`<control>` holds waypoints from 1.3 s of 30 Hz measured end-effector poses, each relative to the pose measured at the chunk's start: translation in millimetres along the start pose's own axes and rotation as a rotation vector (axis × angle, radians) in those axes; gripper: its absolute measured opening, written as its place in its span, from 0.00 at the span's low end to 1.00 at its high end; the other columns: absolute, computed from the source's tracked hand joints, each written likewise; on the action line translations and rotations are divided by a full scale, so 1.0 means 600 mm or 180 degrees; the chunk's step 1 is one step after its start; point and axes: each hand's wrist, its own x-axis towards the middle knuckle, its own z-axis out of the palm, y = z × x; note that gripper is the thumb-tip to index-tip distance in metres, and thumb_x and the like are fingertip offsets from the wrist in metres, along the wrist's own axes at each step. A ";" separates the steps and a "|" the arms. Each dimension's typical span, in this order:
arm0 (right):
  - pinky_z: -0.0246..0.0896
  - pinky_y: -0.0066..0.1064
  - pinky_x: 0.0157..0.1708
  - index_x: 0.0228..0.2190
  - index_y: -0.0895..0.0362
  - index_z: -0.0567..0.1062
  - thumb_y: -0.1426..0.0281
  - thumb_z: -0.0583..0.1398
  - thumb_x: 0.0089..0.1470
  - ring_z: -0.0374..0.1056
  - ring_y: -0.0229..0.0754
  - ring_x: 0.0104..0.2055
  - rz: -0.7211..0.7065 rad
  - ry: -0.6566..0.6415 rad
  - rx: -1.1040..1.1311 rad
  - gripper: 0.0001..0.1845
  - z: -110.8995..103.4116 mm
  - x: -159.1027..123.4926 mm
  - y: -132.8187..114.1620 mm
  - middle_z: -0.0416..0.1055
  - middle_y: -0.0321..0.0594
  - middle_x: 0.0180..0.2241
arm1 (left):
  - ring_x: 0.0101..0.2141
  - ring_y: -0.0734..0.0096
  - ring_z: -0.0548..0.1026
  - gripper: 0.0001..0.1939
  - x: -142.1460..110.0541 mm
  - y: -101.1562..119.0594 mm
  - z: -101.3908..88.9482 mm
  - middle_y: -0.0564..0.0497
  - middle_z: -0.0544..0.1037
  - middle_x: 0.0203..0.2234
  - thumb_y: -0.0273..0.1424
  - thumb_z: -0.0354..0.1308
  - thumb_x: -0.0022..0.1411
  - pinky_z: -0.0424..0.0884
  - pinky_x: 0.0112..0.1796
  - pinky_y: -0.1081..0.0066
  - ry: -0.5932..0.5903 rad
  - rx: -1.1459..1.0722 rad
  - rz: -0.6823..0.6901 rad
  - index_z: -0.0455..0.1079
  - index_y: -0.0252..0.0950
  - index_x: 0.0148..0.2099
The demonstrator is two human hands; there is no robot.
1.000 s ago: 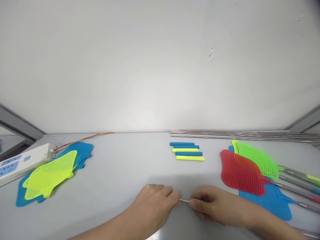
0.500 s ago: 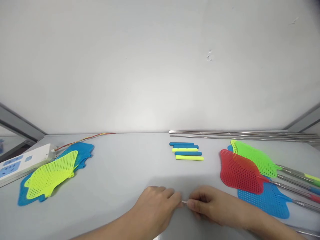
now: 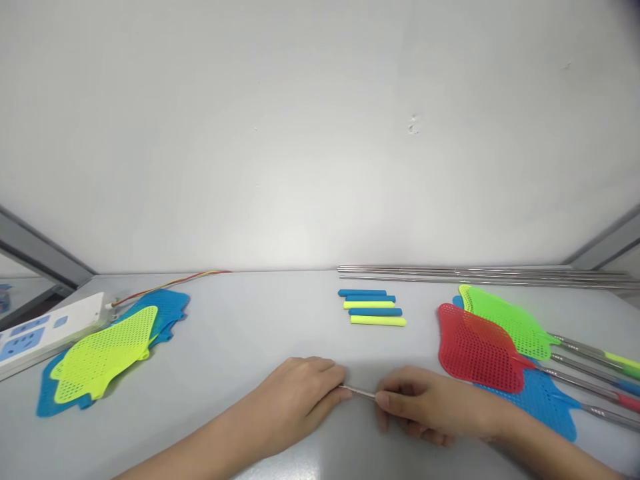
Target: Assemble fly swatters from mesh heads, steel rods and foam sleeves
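Note:
A thin metal rod (image 3: 361,391) spans the short gap between my two hands, low in the middle of the view. My left hand (image 3: 307,397) is closed, pinching the rod's left end between thumb and fingers. From the other side my right hand (image 3: 420,405) grips it with thumb and forefinger, the other fingers curled below. Whatever part of the rod lies past my right hand is hidden by the hand and forearm. Beyond my hands lie several blue and yellow tubes (image 3: 375,312) in a stack of rows.
Several finished-looking fly swatters, with a red swatter head (image 3: 477,347) uppermost, lie at right. Long metal rods (image 3: 480,275) run along the wall. At left, loose yellow swatter heads (image 3: 107,353) and blue ones rest beside a white power strip (image 3: 55,330).
My left hand has shifted left and slightly away from me, so more of the rod shows between my hands. My right hand stays near the same place. The view has tilted slightly.

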 end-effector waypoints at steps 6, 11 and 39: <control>0.45 0.17 0.10 0.29 0.58 0.69 0.55 0.48 0.50 0.49 0.27 0.14 -0.0084 -0.0112 0.0025 0.20 -0.005 0.002 0.005 0.53 0.29 0.16 | 0.26 0.76 0.65 0.14 -0.006 0.005 -0.012 0.56 0.68 0.25 0.35 0.35 0.63 0.58 0.27 0.76 -0.0117 -0.0169 -0.0116 0.57 0.38 0.30; 0.47 0.16 0.10 0.29 0.58 0.70 0.54 0.49 0.50 0.50 0.26 0.14 -0.0008 -0.0042 -0.0121 0.21 -0.008 0.003 0.007 0.53 0.30 0.17 | 0.27 0.75 0.66 0.15 -0.011 0.000 -0.016 0.56 0.68 0.25 0.35 0.35 0.63 0.58 0.28 0.75 -0.0139 -0.0204 -0.0182 0.59 0.38 0.30; 0.49 0.18 0.14 0.25 0.58 0.67 0.56 0.46 0.51 0.54 0.30 0.19 0.0491 -0.0154 -0.0544 0.20 -0.040 -0.035 0.004 0.59 0.34 0.19 | 0.21 0.75 0.63 0.12 -0.004 -0.041 0.011 0.55 0.66 0.20 0.30 0.37 0.63 0.57 0.25 0.75 0.0231 0.0238 0.0346 0.59 0.37 0.30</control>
